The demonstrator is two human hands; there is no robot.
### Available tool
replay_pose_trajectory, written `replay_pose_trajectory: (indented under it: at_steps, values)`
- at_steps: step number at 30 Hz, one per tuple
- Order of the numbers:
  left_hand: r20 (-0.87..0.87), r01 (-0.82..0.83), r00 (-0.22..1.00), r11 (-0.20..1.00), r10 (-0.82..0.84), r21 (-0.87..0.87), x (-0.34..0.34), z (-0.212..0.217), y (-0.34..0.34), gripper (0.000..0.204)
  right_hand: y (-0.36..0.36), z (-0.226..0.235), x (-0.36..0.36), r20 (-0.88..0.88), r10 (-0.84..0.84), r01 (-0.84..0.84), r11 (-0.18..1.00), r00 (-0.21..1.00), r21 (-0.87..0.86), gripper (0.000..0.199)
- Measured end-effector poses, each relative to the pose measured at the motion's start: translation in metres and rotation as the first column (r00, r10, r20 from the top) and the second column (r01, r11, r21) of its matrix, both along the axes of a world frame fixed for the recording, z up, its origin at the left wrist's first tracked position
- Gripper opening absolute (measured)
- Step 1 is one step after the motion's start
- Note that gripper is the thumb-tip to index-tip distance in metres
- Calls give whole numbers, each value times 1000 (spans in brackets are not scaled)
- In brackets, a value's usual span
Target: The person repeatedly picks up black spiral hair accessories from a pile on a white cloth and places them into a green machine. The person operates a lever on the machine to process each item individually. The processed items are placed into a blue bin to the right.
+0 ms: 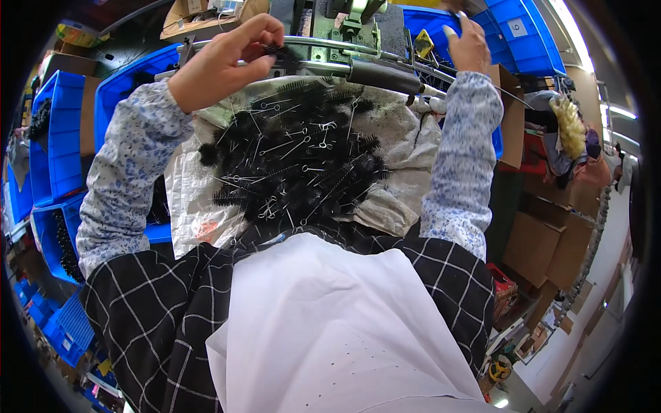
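Left hand [227, 58], upper left, pinches a small black bristle wire brush [275, 49] above the heap of brushes [296, 158]; right hand [468, 48], upper right, grip hidden.

A factory workshop: blue plastic bins [58, 138], cardboard boxes [544, 248] and a bench machine [348, 31].

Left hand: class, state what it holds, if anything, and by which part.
The left hand pinches a small black bristle brush between its fingers, gripping at the bristled end; whether the wire handle is also gripped cannot be told.
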State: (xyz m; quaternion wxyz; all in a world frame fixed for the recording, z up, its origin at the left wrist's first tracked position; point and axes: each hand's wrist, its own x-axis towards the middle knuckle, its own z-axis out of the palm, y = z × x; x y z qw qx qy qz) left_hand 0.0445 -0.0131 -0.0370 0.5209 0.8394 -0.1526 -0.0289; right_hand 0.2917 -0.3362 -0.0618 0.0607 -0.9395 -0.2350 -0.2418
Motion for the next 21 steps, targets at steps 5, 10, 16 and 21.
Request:
replay_pose_trajectory:
  at_steps: [5,10,16,21]
  values:
    - [28,-51,998,999,51,-14,8,-17,-29,27,95,11,-137,-569,673,-383,738,472,555,31]
    - [-198,-80,978,993,61,-90,-18,-7,-16,32,104,2,-146,-587,632,-329,770,506,547,23]
    - [-466,295,883,838,-55,459,-82,-45,40,47,57,-44,-50,-83,167,-160,984,983,84,20]
    - [-419,304,908,727,-25,616,-109,-78,38,42,59,-63,-27,-45,143,-143,990,989,-6,22]
